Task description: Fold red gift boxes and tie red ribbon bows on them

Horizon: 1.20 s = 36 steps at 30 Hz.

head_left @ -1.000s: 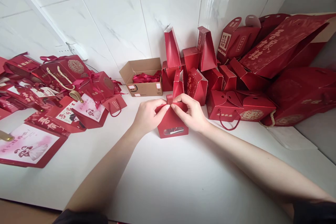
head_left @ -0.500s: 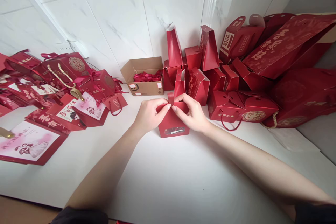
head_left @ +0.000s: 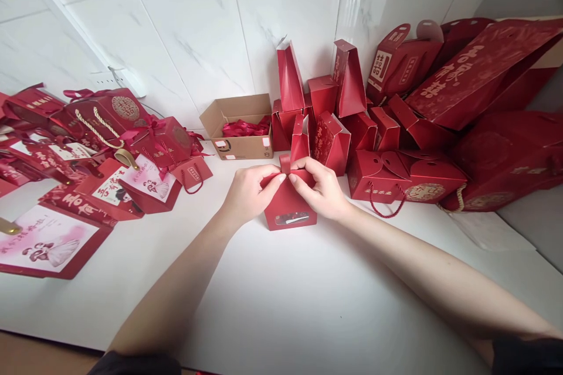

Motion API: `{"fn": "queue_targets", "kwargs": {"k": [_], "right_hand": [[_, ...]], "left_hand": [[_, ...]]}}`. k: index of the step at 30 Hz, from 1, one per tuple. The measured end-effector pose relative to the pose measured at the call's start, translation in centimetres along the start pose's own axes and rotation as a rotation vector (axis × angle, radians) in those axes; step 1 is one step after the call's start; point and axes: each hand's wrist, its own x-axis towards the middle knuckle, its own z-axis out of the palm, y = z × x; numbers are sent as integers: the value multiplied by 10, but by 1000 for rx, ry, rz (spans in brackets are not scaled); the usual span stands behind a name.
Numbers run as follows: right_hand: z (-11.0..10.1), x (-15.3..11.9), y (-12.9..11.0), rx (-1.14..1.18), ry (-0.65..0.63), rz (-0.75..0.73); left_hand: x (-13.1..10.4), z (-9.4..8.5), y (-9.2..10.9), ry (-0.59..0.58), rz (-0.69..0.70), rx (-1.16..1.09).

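Note:
A red paper gift box (head_left: 290,202) stands upright on the white table in front of me, with a small oval window low on its front. From its top edge rises a short loop of red strap (head_left: 285,163). My left hand (head_left: 250,192) pinches the box's top at the left, thumb close to the foot of the loop. At the right, my right hand (head_left: 323,188) pinches the same top edge, its thumb on the front face and its fingers behind. Both hands' fingertips nearly meet below the loop; what lies behind the box top is hidden.
Behind the box, a brown carton (head_left: 241,145) holds red ribbons (head_left: 247,127). Several red boxes (head_left: 323,96) are stacked against the tiled wall. A red box with rope handles (head_left: 404,181) stands at the right. Decorated gift boxes (head_left: 48,240) crowd the left of the white table (head_left: 281,304).
The view has shifted very slightly. Both hands keep their pinch on the box top, and the box stays where it was.

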Motion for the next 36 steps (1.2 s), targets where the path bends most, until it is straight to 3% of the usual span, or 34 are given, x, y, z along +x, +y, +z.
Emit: {"fn": "queue_targets", "kwargs": {"k": [6, 21, 36], "right_hand": [[-4, 2, 2, 4, -44, 2], [-6, 2, 1, 53, -84, -15], [-1, 0, 0, -15, -7, 5]], "left_hand": [[1, -4, -1, -69, -6, -51], [0, -1, 1, -15, 4, -4], [-2, 4, 1, 3, 62, 108]]}}
